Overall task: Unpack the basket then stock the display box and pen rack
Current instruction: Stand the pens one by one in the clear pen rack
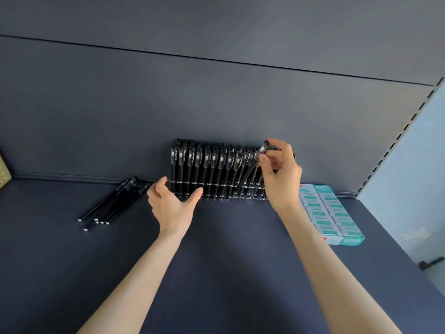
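Observation:
A clear pen rack [216,189] stands against the back wall of the dark shelf, filled with several upright black pens. My right hand [280,174] pinches the capped top of one tilted black pen [250,169] whose tip rests in the rack's right end. My left hand [174,201] is open, fingers spread, palm touching the rack's left front. Several loose black pens [113,203] lie flat on the shelf to the left. A white and teal display box [332,213] packed with small boxes sits to the right of the rack.
The dark shelf surface [216,261] stretches toward me. A slotted shelf upright [397,138] runs along the right edge, with a pale wall beyond. A tan object [3,172] pokes in at the far left.

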